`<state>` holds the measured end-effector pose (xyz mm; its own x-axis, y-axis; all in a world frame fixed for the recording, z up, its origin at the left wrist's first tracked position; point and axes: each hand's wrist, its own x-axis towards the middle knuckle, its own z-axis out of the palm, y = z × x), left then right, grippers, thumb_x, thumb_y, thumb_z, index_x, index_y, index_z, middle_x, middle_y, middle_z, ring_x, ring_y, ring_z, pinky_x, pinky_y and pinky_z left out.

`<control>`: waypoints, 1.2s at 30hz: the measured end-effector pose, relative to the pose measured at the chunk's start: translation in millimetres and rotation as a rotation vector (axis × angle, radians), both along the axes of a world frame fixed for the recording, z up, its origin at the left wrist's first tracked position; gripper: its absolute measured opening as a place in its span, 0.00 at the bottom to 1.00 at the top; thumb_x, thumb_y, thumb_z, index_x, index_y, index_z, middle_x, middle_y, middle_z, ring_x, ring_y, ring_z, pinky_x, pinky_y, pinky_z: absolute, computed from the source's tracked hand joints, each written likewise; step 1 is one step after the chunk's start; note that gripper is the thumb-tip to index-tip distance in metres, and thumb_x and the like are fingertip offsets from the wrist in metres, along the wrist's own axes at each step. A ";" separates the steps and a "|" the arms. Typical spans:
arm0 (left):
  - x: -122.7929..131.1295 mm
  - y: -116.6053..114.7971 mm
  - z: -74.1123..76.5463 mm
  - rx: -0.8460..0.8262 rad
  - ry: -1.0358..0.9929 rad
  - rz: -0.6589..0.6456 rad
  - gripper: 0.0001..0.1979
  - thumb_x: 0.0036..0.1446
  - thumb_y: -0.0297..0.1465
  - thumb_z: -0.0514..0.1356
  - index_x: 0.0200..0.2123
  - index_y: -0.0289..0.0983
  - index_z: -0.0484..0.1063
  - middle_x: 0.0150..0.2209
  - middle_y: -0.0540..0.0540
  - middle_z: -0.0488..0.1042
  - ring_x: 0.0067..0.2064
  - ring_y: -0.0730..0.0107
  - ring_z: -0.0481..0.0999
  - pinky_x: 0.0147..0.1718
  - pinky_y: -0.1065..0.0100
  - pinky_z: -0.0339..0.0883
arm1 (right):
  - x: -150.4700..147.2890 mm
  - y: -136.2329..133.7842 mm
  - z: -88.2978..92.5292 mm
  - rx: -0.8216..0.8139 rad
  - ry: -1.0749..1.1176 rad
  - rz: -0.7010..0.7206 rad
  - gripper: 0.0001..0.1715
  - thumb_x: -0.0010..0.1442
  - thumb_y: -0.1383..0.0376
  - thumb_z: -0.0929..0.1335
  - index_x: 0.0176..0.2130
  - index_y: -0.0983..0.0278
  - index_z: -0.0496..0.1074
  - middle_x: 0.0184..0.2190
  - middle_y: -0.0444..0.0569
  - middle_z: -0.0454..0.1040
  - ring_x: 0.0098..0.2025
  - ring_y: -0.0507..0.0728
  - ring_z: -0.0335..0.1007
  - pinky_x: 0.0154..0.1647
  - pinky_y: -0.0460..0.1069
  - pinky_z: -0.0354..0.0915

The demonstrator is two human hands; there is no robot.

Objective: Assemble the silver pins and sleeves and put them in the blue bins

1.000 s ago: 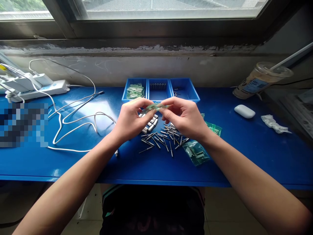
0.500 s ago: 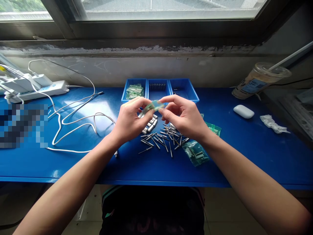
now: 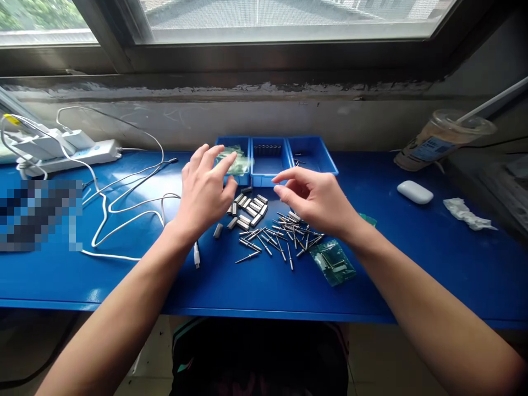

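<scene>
My left hand (image 3: 206, 187) is open, its fingers spread at the near left corner of a blue three-part tray (image 3: 270, 180). Just past its fingertips, clear green packets (image 3: 237, 159) fill the left compartment. My right hand (image 3: 315, 195) hovers over the table, fingers curled and a small gap between thumb and index tip; nothing shows in it. Below the hands lie several short metal hex standoffs (image 3: 256, 206) and a loose heap of pop rivets (image 3: 284, 236). A green packet with metal pieces inside (image 3: 333, 263) lies by my right wrist.
Metal cylinders (image 3: 267, 147) line the tray's middle compartment; a few rivets (image 3: 300, 161) lie in the right one. White cables (image 3: 99, 220) and a power strip (image 3: 74, 157) occupy the left. On the right are a drink cup (image 3: 429, 143), a white earbud case (image 3: 415, 192) and crumpled tissue (image 3: 468, 213).
The green packet that both hands held has left them and a packet now lies atop the left compartment. My left hand moved left and opened; my right hand is apart from it.
</scene>
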<state>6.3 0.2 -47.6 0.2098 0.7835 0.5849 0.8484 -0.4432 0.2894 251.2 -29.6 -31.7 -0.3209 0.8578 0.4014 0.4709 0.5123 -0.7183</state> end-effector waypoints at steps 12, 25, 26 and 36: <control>7.2 -10.6 -1.5 -0.233 0.166 -0.010 0.25 0.70 0.42 0.59 0.68 0.46 0.69 0.68 0.41 0.70 0.74 0.37 0.57 0.69 0.19 0.40 | 3.9 -1.9 -7.9 0.043 -0.509 0.267 0.11 0.64 0.61 0.73 0.46 0.59 0.82 0.48 0.51 0.77 0.52 0.66 0.67 0.56 0.64 0.65; 11.2 -13.1 -0.1 -0.337 0.241 0.145 0.33 0.70 0.49 0.55 0.72 0.41 0.62 0.73 0.34 0.59 0.75 0.36 0.52 0.70 0.24 0.44 | -18.0 -8.3 -27.2 0.148 -0.497 0.274 0.15 0.69 0.58 0.73 0.52 0.61 0.80 0.48 0.54 0.75 0.50 0.64 0.68 0.54 0.61 0.63; 11.6 -13.2 -0.4 -0.342 0.240 0.145 0.34 0.70 0.49 0.54 0.73 0.41 0.61 0.73 0.35 0.60 0.75 0.36 0.52 0.71 0.24 0.43 | -18.1 -8.0 -27.7 0.156 -0.496 0.273 0.13 0.69 0.60 0.73 0.51 0.61 0.80 0.48 0.53 0.75 0.50 0.64 0.68 0.54 0.60 0.62; 12.1 -13.3 -5.0 -0.166 0.138 0.041 0.28 0.67 0.42 0.62 0.67 0.44 0.69 0.71 0.35 0.64 0.75 0.32 0.53 0.68 0.21 0.43 | -20.0 -6.7 -26.6 0.156 -0.484 0.271 0.09 0.70 0.64 0.71 0.47 0.64 0.81 0.47 0.53 0.77 0.50 0.63 0.69 0.52 0.57 0.63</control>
